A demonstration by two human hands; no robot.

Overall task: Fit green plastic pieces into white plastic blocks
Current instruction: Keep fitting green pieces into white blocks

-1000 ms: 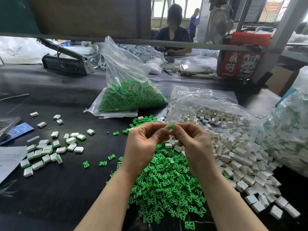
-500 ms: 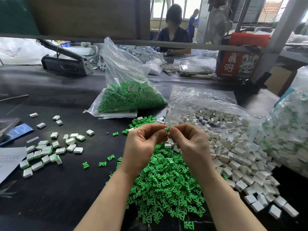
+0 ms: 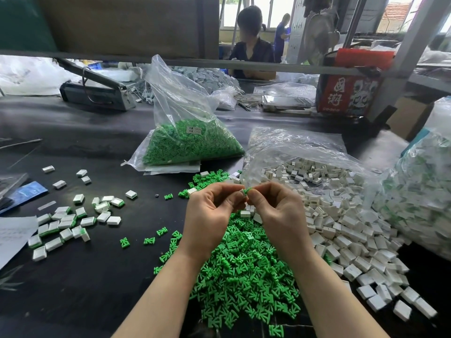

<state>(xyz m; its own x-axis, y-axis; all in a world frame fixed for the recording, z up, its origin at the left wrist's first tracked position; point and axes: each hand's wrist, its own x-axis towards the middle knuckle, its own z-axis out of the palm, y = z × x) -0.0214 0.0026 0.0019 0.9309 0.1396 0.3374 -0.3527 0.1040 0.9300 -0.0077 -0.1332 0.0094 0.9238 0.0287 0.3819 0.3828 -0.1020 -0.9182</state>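
Observation:
My left hand (image 3: 211,215) and my right hand (image 3: 278,213) meet fingertip to fingertip above the black table. The left fingers pinch a small white block (image 3: 242,192). The right fingers pinch a green piece (image 3: 247,190) that touches the block's end. Under my wrists lies a heap of loose green pieces (image 3: 244,272). A spread of loose white blocks (image 3: 341,230) spills from a clear bag to the right. White blocks with green pieces in them (image 3: 66,223) lie scattered at the left.
A clear bag of green pieces (image 3: 190,145) stands behind my hands. Another bag of fitted blocks (image 3: 419,191) sits at the far right. Papers and a blue packet (image 3: 24,193) lie at the left edge. A grey sealing machine (image 3: 95,91) and a seated person are at the back.
Both hands stayed together in the same place. The green piece between the fingertips has turned slightly against the white block.

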